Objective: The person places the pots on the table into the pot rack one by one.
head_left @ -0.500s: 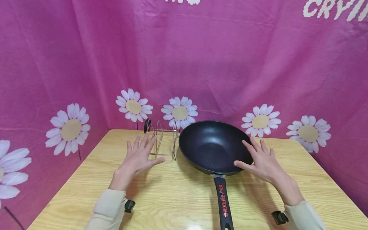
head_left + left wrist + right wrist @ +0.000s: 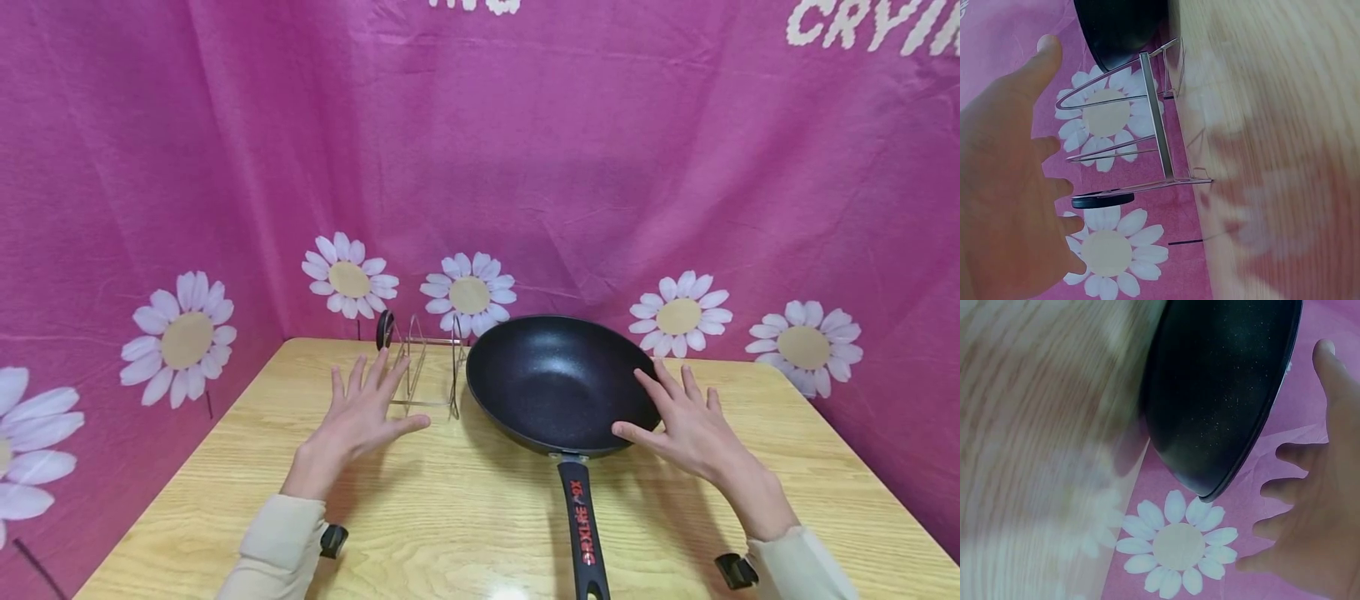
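A black wok [image 2: 562,383] sits on the table, its handle [image 2: 581,525] with red lettering pointing toward me. My right hand [image 2: 690,425] hovers over the wok's right rim, fingers spread and holding nothing. In the right wrist view a gap shows between that hand [image 2: 1310,506] and the wok's dark outer side [image 2: 1210,394]. Left of the wok stands a wire rack [image 2: 453,375] with a round black piece [image 2: 385,330] at its left end. My left hand [image 2: 356,421], fingers spread and empty, is raised in front of the rack and overlaps its left part in the head view.
The wooden table [image 2: 450,517] reaches back to a pink cloth backdrop [image 2: 570,167] printed with white daisies. The cloth also closes off the left and right sides. The wok's handle extends to the near edge of the view.
Both hands stay almost where they were, with the fingers still spread. The right forearm has shifted very slightly to the right. The wok and the rack have not moved.
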A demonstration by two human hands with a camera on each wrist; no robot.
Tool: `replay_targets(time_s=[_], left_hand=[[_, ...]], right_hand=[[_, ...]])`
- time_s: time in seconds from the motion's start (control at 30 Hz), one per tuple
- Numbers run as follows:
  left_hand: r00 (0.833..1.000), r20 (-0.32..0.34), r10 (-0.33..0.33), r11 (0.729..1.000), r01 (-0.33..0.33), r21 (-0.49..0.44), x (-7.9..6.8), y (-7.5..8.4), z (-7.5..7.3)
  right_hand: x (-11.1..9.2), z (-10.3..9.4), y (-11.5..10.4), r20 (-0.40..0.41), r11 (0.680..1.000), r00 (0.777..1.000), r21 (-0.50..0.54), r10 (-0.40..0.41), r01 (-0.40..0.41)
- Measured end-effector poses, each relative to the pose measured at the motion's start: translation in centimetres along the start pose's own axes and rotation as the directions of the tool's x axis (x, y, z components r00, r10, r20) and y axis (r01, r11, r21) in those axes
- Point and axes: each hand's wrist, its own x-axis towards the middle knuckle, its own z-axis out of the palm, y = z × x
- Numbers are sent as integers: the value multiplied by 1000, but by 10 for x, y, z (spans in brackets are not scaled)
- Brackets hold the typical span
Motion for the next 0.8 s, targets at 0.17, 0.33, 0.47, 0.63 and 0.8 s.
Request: replay_targets(time_s=[0.17, 0.33, 0.47, 0.63, 0.8], left_hand=[[1000, 11, 7, 1000, -8, 11, -3, 0, 2], [1000, -1, 14, 1000, -14, 11, -4, 0, 3], [1000, -22, 17, 1000, -17, -3, -5, 2, 1], [999, -37, 26, 999, -27, -30, -8, 6, -1], [997, -55, 46, 994, -51, -101, -12, 13, 0]], right_hand=[[-2, 0, 0, -21, 1000, 1000, 26, -9, 10], [-5, -2, -2, -47, 998, 998, 57, -39, 41], [-7, -3, -2, -86, 993, 992, 72, -91, 97], [-11, -2, -6, -156, 979, 979, 131, -133, 154], [-16, -1, -11, -239, 966, 961, 182, -140, 186]])
